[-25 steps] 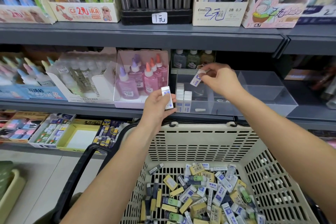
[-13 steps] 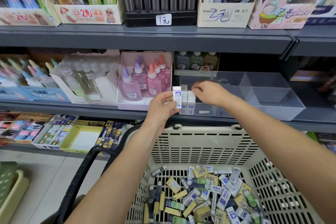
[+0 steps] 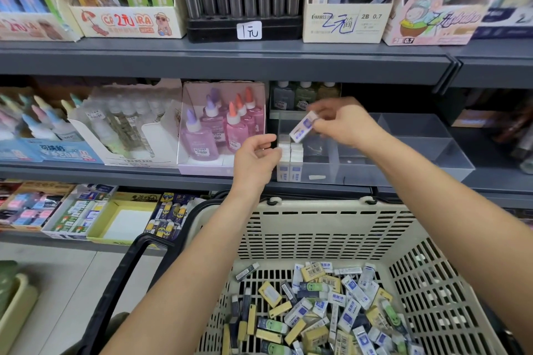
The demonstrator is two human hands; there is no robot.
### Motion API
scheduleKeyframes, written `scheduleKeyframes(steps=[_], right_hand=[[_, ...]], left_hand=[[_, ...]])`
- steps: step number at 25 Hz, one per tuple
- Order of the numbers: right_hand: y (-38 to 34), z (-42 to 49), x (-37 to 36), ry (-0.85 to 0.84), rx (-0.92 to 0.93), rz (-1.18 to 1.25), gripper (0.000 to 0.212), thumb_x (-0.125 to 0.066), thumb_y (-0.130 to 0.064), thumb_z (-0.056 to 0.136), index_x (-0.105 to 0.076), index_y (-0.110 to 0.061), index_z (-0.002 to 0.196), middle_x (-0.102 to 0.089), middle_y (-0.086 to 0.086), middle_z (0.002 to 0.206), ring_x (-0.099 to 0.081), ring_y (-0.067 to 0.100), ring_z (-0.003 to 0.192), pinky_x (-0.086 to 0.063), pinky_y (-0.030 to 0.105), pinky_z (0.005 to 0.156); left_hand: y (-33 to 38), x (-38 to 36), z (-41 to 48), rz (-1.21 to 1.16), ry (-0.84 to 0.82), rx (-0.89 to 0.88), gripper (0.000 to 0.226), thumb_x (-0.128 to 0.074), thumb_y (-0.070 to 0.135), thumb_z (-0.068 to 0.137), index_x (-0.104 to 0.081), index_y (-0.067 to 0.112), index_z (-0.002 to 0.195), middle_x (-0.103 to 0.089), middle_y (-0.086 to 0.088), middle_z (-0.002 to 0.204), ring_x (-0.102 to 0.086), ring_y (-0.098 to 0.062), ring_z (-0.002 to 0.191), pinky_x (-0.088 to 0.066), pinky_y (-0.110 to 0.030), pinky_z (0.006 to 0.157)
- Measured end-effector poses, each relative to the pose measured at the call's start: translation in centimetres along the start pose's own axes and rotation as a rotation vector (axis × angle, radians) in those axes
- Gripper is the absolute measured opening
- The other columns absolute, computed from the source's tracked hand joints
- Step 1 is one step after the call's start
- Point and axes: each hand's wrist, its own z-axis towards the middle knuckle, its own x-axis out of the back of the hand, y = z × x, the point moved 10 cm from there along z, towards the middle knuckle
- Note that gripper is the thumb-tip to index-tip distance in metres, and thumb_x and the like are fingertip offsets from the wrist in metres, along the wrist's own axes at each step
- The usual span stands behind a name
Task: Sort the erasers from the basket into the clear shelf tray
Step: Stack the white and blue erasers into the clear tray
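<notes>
A clear shelf tray (image 3: pixel 383 174) with dividers sits on the middle shelf. Several white-and-blue erasers (image 3: pixel 290 163) stand upright in its front left corner. My right hand (image 3: pixel 343 127) pinches one white-and-blue eraser (image 3: pixel 302 127), tilted, just above that row. My left hand (image 3: pixel 255 160) hovers at the tray's left edge beside the standing erasers, its fingers loosely curled with nothing in them. Below, the beige slotted basket (image 3: pixel 317 207) holds a pile of several mixed erasers (image 3: pixel 331 314) in yellow, green, dark and white-blue sleeves.
A pink box of glue bottles (image 3: pixel 222 130) stands directly left of the tray. Small bottles (image 3: pixel 302 95) sit behind it. The upper shelf edge (image 3: pixel 259 60) overhangs my hands. The basket's black handle (image 3: pixel 121 282) hangs at its left. Eraser boxes (image 3: pixel 80 216) line the lower shelf.
My right hand has set its earlier eraser down in the tray and now holds the one my left hand was holding. My left hand is empty and has shifted slightly left.
</notes>
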Motion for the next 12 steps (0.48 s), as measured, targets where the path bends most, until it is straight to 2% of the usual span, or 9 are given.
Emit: scheduleKeyframes(steps=[2, 4, 7, 10, 12], right_hand=[[-0.1, 0.5, 1.1, 0.114, 0.049, -0.174, 0.029, -0.061, -0.012, 0.081, -0.065, -0.022, 0.107, -0.067, -0.003, 0.096, -0.064, 0.018, 0.088, -0.049, 0.021, 0.072], [-0.4, 0.9, -0.5, 0.072, 0.106, -0.362, 0.028, -0.057, -0.012, 0.083, -0.064, -0.022, 0.109, -0.067, -0.001, 0.102, -0.062, 0.019, 0.091, -0.047, 0.020, 0.078], [0.4, 1.3, -3.4, -0.033, 0.111, -0.418, 0.028, -0.051, -0.011, 0.089, -0.064, -0.021, 0.112, -0.066, 0.002, 0.111, -0.058, 0.015, 0.090, -0.043, 0.018, 0.080], [2.0, 1.4, -5.4, -0.130, 0.055, -0.427, 0.027, -0.045, -0.016, 0.093, -0.061, -0.014, 0.115, -0.063, 0.006, 0.117, -0.058, 0.018, 0.098, -0.040, 0.021, 0.081], [2.5, 1.3, -6.1, -0.176, 0.034, -0.432, 0.028, -0.041, -0.018, 0.094, -0.060, -0.011, 0.114, -0.062, 0.009, 0.116, -0.055, 0.021, 0.096, -0.040, 0.024, 0.078]], left_hand=[[-0.9, 0.1, 0.2, 0.086, 0.036, 0.055, 0.029, -0.063, 0.008, 0.085, -0.056, 0.021, 0.110, -0.057, -0.004, 0.115, -0.053, -0.013, 0.097, -0.043, -0.022, 0.078], [-1.8, -0.6, 0.2, 0.183, -0.001, 0.099, 0.045, -0.065, 0.010, 0.083, -0.049, 0.015, 0.125, -0.051, -0.005, 0.126, -0.049, -0.013, 0.108, -0.042, -0.025, 0.086], [-2.1, -1.4, 0.2, 0.315, -0.052, 0.082, 0.059, -0.067, 0.012, 0.083, -0.041, 0.009, 0.136, -0.048, -0.006, 0.134, -0.049, -0.015, 0.116, -0.043, -0.028, 0.096], [-2.2, -1.9, 0.1, 0.360, -0.092, 0.066, 0.051, -0.066, 0.008, 0.083, -0.048, 0.004, 0.130, -0.056, -0.005, 0.118, -0.055, -0.006, 0.092, -0.042, -0.012, 0.080], [-2.5, -2.0, 0.1, 0.368, -0.095, 0.072, 0.048, -0.065, 0.008, 0.083, -0.050, 0.004, 0.128, -0.055, -0.001, 0.108, -0.051, -0.007, 0.090, -0.039, -0.015, 0.080]])
